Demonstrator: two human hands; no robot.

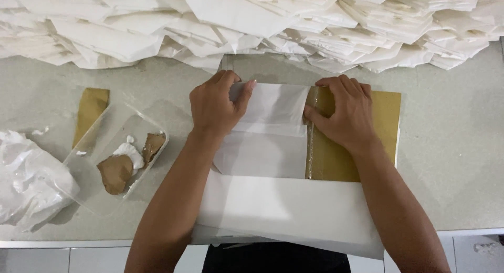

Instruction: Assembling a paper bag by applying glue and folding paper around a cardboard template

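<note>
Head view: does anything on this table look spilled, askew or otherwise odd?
Mostly tidy. White paste is smeared in the clear tray, with small white spots on the table beside it. The folded paper pile lies loose. Both hands, left and right, press white paper.

One view only, head-worn, looking almost straight down at the tabletop [462,147] from close above (forearms enter from the bottom edge). It faces forward toward the heap of white folded sheets [252,21] beyond the tabletop's far side.
</note>
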